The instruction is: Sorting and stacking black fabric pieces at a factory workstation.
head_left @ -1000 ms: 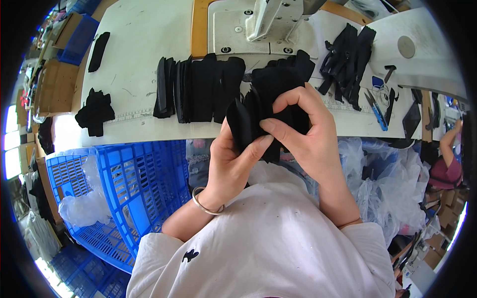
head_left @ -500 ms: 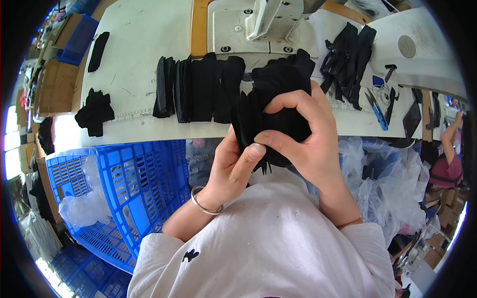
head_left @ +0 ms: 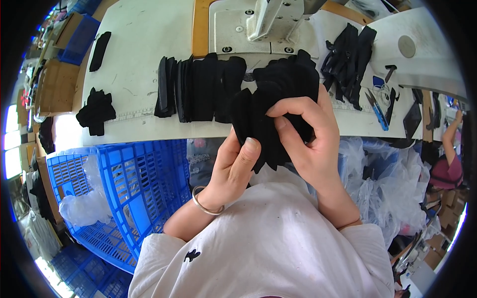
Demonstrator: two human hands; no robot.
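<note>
Over the middle of the bench's (head_left: 139, 30) near edge, the left hand (head_left: 234, 158) pinches a bundle of black fabric pieces (head_left: 263, 121), and the right hand (head_left: 309, 130) grips its other side, thumb and forefinger nearly together. Blue-handled snips (head_left: 378, 113) lie toward the near right corner.

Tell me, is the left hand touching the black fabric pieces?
Touching. The head view shows the left hand gripping the black fabric pieces: thumb over their near edge, fingers passing behind.
</note>
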